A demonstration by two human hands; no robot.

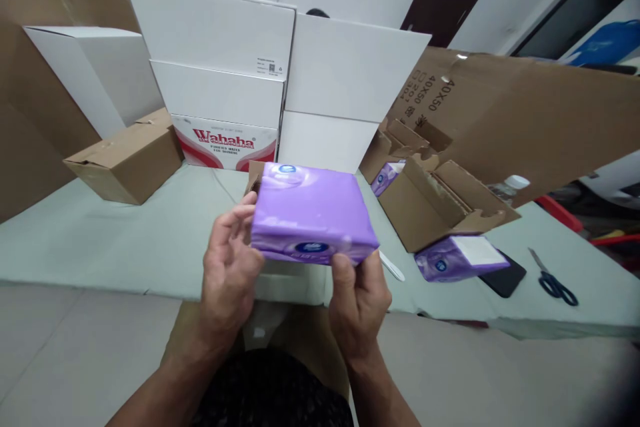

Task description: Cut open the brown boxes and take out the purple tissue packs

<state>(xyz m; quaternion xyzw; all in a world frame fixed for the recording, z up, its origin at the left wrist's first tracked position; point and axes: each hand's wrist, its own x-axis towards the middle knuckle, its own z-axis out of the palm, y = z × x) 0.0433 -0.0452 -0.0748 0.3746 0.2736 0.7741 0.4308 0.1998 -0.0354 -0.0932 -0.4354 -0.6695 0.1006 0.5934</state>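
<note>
Between my hands, above the near edge of the table, is a purple plastic-wrapped tissue pack (pixel 315 207) with a blue oval logo on its top and its front side. My right hand (pixel 361 300) pinches its near right corner, thumb on the front face. At the pack's left end, my left hand (pixel 227 267) is curled against it, thumb by the lower corner and fingers partly hidden behind the side. A bit of brown cardboard (pixel 255 173) shows just behind the pack; the rest of it is hidden.
Open cardboard boxes (pixel 417 207) stand on the right, with another purple tissue pack (pixel 460 259), a black phone-like slab (pixel 505 275) and scissors (pixel 553 280) nearby. A closed brown box (pixel 127 157) sits on the left. White cardboard panels (pixel 225 33) rise at the back.
</note>
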